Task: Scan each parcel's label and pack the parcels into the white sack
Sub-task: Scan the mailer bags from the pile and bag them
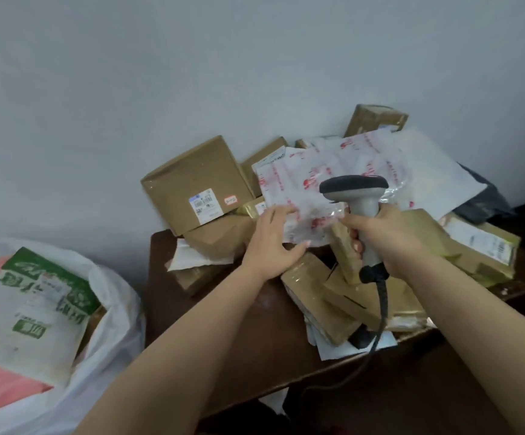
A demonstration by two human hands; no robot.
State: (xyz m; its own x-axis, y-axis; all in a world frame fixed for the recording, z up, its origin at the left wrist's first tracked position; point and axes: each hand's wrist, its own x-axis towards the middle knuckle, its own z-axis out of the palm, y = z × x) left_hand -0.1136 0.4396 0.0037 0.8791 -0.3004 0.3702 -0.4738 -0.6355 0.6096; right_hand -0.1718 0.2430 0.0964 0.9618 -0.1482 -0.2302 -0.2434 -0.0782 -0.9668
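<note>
My left hand (273, 240) grips the lower left edge of a white plastic mailer with red print (327, 174), held up over the parcel pile. My right hand (386, 237) grips the handle of a grey barcode scanner (353, 189), whose dark head sits in front of the mailer; its index finger also touches the mailer's lower edge. The scanner's cable (380, 312) hangs down over the table. The white sack (110, 324) stands open at lower left, with a green-and-white bag (35, 309) and a pink parcel (0, 387) inside.
A dark brown table (254, 328) against a grey wall carries a heap of brown cardboard boxes (195, 180), taped parcels (314, 296), white mailers (437, 171) and a dark bag (481, 202). A labelled box (481, 246) lies at the right.
</note>
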